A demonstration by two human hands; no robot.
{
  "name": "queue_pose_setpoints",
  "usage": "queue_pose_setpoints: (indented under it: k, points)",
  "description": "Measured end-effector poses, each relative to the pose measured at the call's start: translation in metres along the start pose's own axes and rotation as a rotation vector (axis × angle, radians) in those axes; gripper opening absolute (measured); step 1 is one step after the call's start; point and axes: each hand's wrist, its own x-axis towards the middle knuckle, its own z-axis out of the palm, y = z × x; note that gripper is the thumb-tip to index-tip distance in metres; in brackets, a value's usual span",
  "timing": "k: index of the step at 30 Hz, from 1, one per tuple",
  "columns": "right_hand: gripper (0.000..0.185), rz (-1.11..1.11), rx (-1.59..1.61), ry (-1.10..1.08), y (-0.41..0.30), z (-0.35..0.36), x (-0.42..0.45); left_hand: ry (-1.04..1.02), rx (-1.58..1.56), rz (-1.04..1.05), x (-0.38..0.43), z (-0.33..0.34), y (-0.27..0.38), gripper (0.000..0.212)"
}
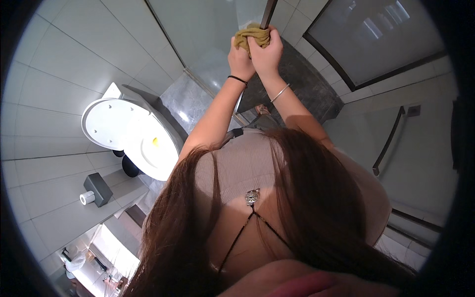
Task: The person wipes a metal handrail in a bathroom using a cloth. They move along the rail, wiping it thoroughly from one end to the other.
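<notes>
A crumpled olive-yellow cloth (252, 36) is bunched between my two hands, at arm's length near the top of the view. My left hand (240, 60), below a black band on the wrist, grips its lower left side. From the right, my right hand (268, 55) clasps the cloth, thumb laid across it and fingers near a dark metal bar (269, 13). The bar runs up from the cloth to the top edge. Whether cloth or fingers wrap around the bar is hidden.
To the left stands a white toilet (165, 171) with raised lid. A glass panel (211, 48) rises beyond it. A paper roll (87, 198) sits by a dark wall box (98, 189). At right are a dark-framed pane (374, 44) and a long handle (387, 144).
</notes>
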Motion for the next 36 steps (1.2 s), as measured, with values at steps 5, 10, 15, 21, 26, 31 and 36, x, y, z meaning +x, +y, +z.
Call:
queue_pose_setpoints:
  k: [5,10,15,21,26,31,36]
  points:
    - [0.029,-0.251,0.005,0.052,-0.023,0.004,0.042,-0.063,0.012,-0.076,-0.005,-0.005,0.0,0.039]
    - [0.024,-0.156,0.154,0.031,-0.04,0.006,0.048,-0.09,0.016,-0.072,-0.008,-0.003,-0.003,0.043]
    - [0.028,-0.181,-0.117,0.121,-0.029,0.007,0.039,-0.083,0.017,-0.057,-0.007,-0.005,-0.004,0.042]
    - [0.043,-0.24,-0.078,0.09,0.006,0.006,0.021,-0.163,0.087,-0.09,-0.005,-0.006,-0.001,0.029]
    - [0.038,-0.145,-0.116,-0.011,0.034,-0.007,-0.007,-0.121,0.027,0.004,-0.012,0.002,-0.009,0.042]
    - [0.034,-0.074,-0.037,-0.086,0.029,-0.005,-0.004,-0.098,0.065,-0.04,-0.015,-0.001,-0.008,0.04]
    - [0.04,-0.265,0.09,-0.138,-0.009,-0.011,0.046,-0.055,-0.004,-0.082,-0.032,0.011,-0.009,0.041]
